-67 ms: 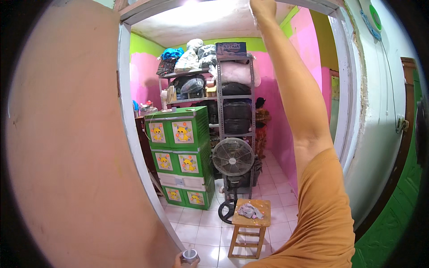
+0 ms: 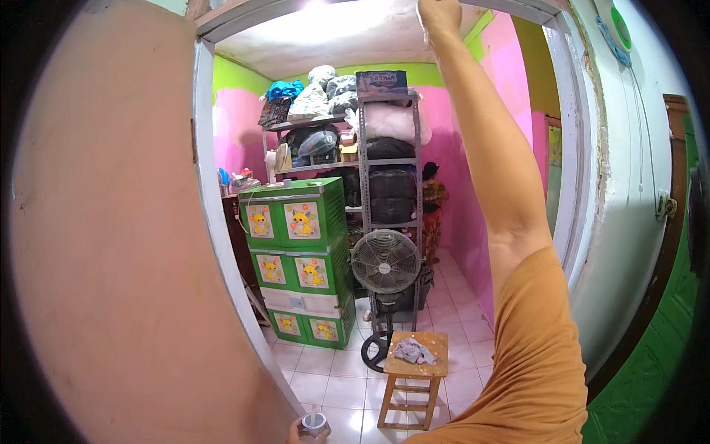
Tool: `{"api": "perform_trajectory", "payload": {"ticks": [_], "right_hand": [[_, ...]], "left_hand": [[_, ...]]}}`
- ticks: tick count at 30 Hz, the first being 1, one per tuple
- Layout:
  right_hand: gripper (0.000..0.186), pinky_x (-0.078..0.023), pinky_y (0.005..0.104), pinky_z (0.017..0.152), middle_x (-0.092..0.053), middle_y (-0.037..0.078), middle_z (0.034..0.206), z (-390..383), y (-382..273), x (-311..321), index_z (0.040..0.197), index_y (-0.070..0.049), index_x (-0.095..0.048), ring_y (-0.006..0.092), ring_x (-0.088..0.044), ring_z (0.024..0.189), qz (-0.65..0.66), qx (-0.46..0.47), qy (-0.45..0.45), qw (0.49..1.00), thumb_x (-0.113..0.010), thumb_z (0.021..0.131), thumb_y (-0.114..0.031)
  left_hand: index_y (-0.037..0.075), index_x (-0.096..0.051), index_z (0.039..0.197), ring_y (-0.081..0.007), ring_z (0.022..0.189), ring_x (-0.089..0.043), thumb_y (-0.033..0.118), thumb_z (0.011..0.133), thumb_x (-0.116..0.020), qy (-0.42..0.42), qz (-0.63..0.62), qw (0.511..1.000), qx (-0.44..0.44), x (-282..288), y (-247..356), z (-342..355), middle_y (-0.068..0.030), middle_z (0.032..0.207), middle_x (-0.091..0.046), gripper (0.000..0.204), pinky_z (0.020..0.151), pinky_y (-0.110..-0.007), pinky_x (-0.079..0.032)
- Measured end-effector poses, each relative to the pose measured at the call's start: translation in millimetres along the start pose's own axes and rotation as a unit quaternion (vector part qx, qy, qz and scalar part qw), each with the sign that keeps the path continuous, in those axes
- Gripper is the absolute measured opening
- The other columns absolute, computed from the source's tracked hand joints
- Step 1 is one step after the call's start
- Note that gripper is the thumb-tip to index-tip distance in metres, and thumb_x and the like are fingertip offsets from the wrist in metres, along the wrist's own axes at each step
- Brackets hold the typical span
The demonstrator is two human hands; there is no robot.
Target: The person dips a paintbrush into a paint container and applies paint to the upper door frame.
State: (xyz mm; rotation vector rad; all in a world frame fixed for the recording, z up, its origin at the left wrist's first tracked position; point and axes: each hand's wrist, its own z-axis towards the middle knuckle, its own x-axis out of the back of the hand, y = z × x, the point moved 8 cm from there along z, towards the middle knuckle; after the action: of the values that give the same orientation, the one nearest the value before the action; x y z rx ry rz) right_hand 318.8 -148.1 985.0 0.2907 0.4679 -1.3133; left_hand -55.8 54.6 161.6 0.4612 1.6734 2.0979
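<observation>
At the bottom edge my left hand (image 2: 299, 431) has its fingers closed round a small light grey cup (image 2: 315, 422). High overhead my right hand (image 2: 440, 16) reaches to the top of the white door frame (image 2: 510, 7), its fingers curled at the upper edge of the view; whatever they grip is too hard to make out. My orange sleeve (image 2: 532, 333) fills the lower right. Beyond the doorway, a wooden stool (image 2: 399, 366) carries a crumpled grey cloth (image 2: 414, 352).
A green plastic cabinet (image 2: 292, 207) stands left of a standing fan (image 2: 384, 263) and metal shelving (image 2: 418, 185) piled with bags and boxes. A person in patterned clothing (image 2: 436, 200) stands by the pink wall. A peach wall surface (image 2: 111, 244) borders the left, a green door (image 2: 643, 370) the right.
</observation>
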Motion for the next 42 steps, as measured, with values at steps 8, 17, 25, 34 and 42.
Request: {"api": "perform_trajectory", "payload": {"ticks": [8,17,25,34,42], "right_hand": [[0.033,-0.053,0.0426,0.081,-0.064,0.014,0.095,1,8,74,0.12,0.003,-0.06,0.0258,-0.063,0.081,0.128,0.071,0.203,0.968,-0.051,0.089,-0.004],[0.026,-0.053,0.0452,0.083,-0.07,0.025,0.097,-4,11,-31,0.113,0.003,-0.064,0.0365,-0.069,0.093,0.043,-0.033,0.134,0.989,-0.058,0.091,-0.009],[0.031,-0.053,0.0431,0.082,-0.074,0.026,0.101,-50,-14,-87,0.11,0.005,-0.071,0.035,-0.071,0.097,0.068,0.001,-0.043,0.997,-0.061,0.091,-0.019],[0.03,-0.052,0.0407,0.07,-0.074,0.015,0.088,66,46,82,0.103,0.004,-0.073,0.0239,-0.069,0.08,-0.027,0.029,0.05,0.998,-0.059,0.089,-0.018],[0.029,-0.048,0.0364,0.056,-0.067,0.013,0.085,62,53,183,0.11,0.006,-0.065,0.0209,-0.064,0.061,0.034,-0.125,0.234,0.964,-0.057,0.088,-0.012]], "left_hand": [[0.003,-0.056,0.135,-0.0189,0.099,-0.065,0.013,0.08,-0.087,-0.068,0.034,0.994,-0.073,-10,-48,46,-0.01,0.114,-0.068,0.065,0.084,-0.033,-0.054],[0.003,-0.058,0.133,-0.0197,0.1,-0.066,0.015,0.08,-0.089,-0.042,0.046,0.995,-0.072,-6,-14,39,-0.01,0.113,-0.069,0.062,0.087,-0.033,-0.054],[0.003,-0.06,0.132,-0.0189,0.1,-0.066,0.013,0.08,-0.089,-0.047,0.032,0.998,-0.02,9,2,37,-0.0086,0.113,-0.069,0.06,0.087,-0.033,-0.054],[0.002,-0.059,0.131,-0.0179,0.097,-0.066,0.013,0.081,-0.088,-0.073,0.018,0.997,-0.014,-2,-7,51,-0.0082,0.111,-0.07,0.058,0.085,-0.032,-0.055],[0.0,-0.059,0.128,-0.0175,0.096,-0.066,0.01,0.082,-0.087,-0.086,0.005,0.993,-0.086,-12,-22,58,-0.0097,0.111,-0.07,0.055,0.081,-0.031,-0.055]]}}
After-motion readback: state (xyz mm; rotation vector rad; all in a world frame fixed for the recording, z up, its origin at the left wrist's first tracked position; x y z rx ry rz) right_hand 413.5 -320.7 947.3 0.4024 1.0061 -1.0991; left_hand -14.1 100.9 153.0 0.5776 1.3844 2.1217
